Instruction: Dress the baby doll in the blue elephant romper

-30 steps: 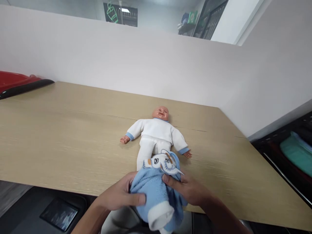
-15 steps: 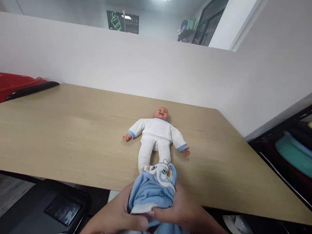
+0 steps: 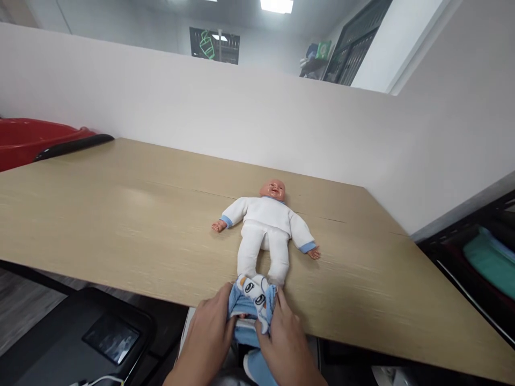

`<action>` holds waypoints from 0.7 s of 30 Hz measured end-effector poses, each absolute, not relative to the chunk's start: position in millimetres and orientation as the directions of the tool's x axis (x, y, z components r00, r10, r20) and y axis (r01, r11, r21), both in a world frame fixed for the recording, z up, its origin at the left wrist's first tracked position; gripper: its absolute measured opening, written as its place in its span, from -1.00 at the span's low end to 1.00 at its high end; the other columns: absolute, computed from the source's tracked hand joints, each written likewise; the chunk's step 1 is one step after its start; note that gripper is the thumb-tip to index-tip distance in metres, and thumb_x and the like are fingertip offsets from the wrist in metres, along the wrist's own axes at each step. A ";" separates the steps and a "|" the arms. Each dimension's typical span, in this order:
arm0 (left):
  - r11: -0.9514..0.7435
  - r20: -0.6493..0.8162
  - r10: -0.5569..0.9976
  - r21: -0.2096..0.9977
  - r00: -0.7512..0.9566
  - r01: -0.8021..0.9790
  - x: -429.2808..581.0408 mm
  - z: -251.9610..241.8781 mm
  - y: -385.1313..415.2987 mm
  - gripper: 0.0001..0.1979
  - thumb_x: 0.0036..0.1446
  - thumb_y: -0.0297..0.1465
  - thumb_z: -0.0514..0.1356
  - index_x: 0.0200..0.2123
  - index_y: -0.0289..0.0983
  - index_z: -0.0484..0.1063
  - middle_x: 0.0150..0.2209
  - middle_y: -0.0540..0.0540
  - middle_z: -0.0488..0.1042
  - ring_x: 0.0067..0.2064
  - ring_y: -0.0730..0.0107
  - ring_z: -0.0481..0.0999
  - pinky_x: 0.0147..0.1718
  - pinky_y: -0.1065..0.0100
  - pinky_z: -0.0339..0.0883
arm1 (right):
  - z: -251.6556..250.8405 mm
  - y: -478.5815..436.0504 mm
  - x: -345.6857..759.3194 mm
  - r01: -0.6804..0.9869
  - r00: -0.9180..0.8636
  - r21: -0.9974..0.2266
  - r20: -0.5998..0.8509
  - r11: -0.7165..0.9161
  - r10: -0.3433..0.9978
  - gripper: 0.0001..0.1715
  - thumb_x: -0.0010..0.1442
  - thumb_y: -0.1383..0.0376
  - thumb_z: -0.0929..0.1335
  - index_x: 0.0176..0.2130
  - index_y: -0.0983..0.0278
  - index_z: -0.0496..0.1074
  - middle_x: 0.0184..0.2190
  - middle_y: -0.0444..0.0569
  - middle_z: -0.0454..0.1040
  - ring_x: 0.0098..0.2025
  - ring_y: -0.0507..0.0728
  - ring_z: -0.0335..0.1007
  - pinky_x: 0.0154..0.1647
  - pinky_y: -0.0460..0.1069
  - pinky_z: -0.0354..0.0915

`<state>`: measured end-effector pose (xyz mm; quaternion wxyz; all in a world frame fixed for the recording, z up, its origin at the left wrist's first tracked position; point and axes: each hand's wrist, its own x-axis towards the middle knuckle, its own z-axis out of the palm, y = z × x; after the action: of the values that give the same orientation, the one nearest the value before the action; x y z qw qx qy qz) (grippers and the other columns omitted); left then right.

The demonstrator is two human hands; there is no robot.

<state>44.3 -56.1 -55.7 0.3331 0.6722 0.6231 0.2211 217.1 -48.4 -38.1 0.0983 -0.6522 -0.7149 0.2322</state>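
Observation:
A baby doll (image 3: 267,217) lies on its back on the wooden table, head away from me, in a white top with blue cuffs. Its white legs (image 3: 263,252) point toward me. At their lower ends I hold a blue plush doll garment (image 3: 246,338) with white trim and a cartoon face, gathered into folds. My left hand (image 3: 211,321) is closed on its left side, and my right hand (image 3: 286,329) is closed on its right side. The doll's feet are hidden by the cloth and my hands. Part of the garment hangs below the table edge.
The wooden table (image 3: 132,225) runs up to a white wall (image 3: 201,107). At the far left stands a red basin (image 3: 36,136). A black surface with a dark screen (image 3: 112,338) lies below the front edge. Green cloth (image 3: 493,260) sits on a right-hand rack.
Both hands have moved up and away from me with the garment, bringing it against the doll's lower legs. The cloth is more bunched now. The view has shifted slightly.

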 end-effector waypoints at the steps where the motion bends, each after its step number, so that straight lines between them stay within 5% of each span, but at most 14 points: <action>1: -0.018 -0.106 0.986 0.702 0.131 0.712 44.6 -58.4 -54.9 -0.64 0.32 -0.44 -0.02 0.14 -0.21 0.33 0.04 -0.25 0.58 0.04 -0.08 0.53 0.01 0.09 0.28 | -39.3 -48.4 215.3 0.888 -0.147 -0.456 -0.167 0.056 0.975 -0.20 0.22 0.48 0.25 0.41 0.31 0.26 0.44 0.23 0.27 0.32 0.37 0.44 0.29 0.19 0.41; 4: -0.058 -0.085 0.983 0.693 0.161 0.719 43.4 -65.1 -49.0 -0.50 0.20 -0.58 -0.01 0.20 -0.24 0.29 0.10 -0.27 0.55 0.11 -0.06 0.51 0.08 0.06 0.24 | -43.9 -46.5 212.6 0.874 -0.192 -0.475 -0.149 0.101 0.970 -0.15 0.16 0.59 0.18 0.39 0.33 0.28 0.40 0.23 0.33 0.38 0.34 0.36 0.40 0.21 0.30; 6: -0.076 -0.064 0.982 0.734 0.180 0.675 39.5 -67.9 -44.2 -0.53 0.26 -0.50 0.04 0.23 -0.24 0.27 0.12 -0.30 0.54 0.07 -0.09 0.53 0.08 0.03 0.26 | -48.3 -44.0 213.7 0.849 -0.215 -0.511 -0.107 0.132 0.971 -0.11 0.11 0.62 0.20 0.38 0.34 0.29 0.40 0.26 0.32 0.40 0.35 0.32 0.43 0.23 0.26; 9: -0.055 -0.038 0.983 0.873 0.180 0.485 30.2 -69.1 -38.5 -0.51 0.27 -0.33 0.20 0.24 -0.19 0.26 0.16 -0.32 0.53 0.04 -0.13 0.55 0.05 0.03 0.33 | -53.4 -39.9 218.6 0.739 -0.263 -0.646 -0.015 0.192 0.965 -0.15 0.14 0.54 0.28 0.38 0.25 0.31 0.35 0.22 0.40 0.37 0.35 0.37 0.38 0.19 0.34; 13: -0.018 -0.003 0.990 0.989 0.138 0.149 21.0 -68.2 -34.7 -0.52 0.26 -0.37 0.25 0.23 -0.15 0.29 0.22 -0.25 0.49 0.24 -0.03 0.47 0.22 0.09 0.30 | -52.8 -36.1 225.1 0.602 -0.230 -0.784 0.014 0.154 0.973 -0.25 0.15 0.44 0.32 0.31 0.19 0.36 0.18 0.12 0.56 0.23 0.31 0.52 0.28 0.16 0.46; 21: -0.102 0.098 0.983 0.995 0.153 0.014 20.4 -64.2 -9.7 -0.58 0.29 -0.33 0.29 0.20 -0.13 0.44 0.28 -0.19 0.44 0.32 0.01 0.37 0.35 0.10 0.19 | -37.5 -10.8 240.9 0.528 -0.210 -0.827 0.092 0.192 0.973 -0.47 0.20 0.25 0.44 0.16 0.23 0.49 0.13 0.16 0.58 0.24 0.35 0.49 0.33 0.20 0.40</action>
<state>20.4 -9.7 -64.2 0.5054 0.5667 0.4401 0.4793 240.9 -10.8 -37.5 0.3269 -0.5366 -0.6994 0.3406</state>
